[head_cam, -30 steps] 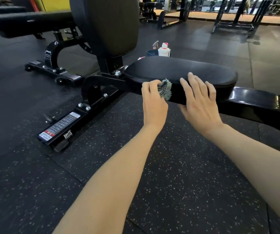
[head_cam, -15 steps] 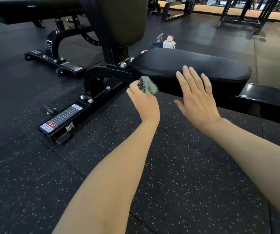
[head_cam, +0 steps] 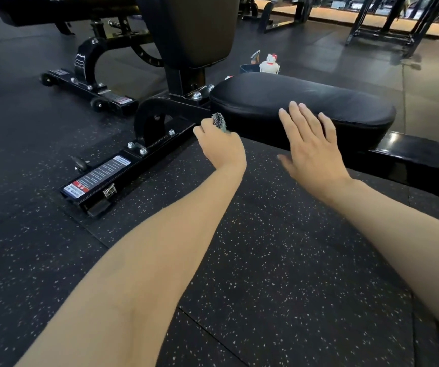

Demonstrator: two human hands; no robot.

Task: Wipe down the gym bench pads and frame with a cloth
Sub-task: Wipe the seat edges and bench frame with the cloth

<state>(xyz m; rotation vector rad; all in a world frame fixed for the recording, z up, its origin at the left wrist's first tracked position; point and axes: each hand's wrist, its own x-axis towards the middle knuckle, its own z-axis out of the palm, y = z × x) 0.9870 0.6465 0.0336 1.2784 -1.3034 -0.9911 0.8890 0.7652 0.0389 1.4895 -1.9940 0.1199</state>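
The black seat pad point(head_cam: 300, 102) of the gym bench lies ahead, with the upright back pad point(head_cam: 200, 27) behind it and the black steel frame point(head_cam: 160, 112) below. My left hand point(head_cam: 221, 147) grips a bunched grey-green cloth point(head_cam: 219, 123) at the left end of the seat pad, close to the frame joint. My right hand point(head_cam: 311, 144) lies flat with straight fingers against the near side of the seat pad, fingertips at its upper edge.
The frame's rear foot point(head_cam: 99, 178) with a warning label stretches left across the speckled rubber floor. A dark bucket point(head_cam: 247, 68) with a white spray bottle point(head_cam: 268, 63) stands behind the seat. Another bench point(head_cam: 86, 75) sits at the back left, racks point(head_cam: 387, 27) at the back right.
My left hand with the cloth has slid left along the side of the seat pad to its left end. My right hand has stayed on the pad's near side.
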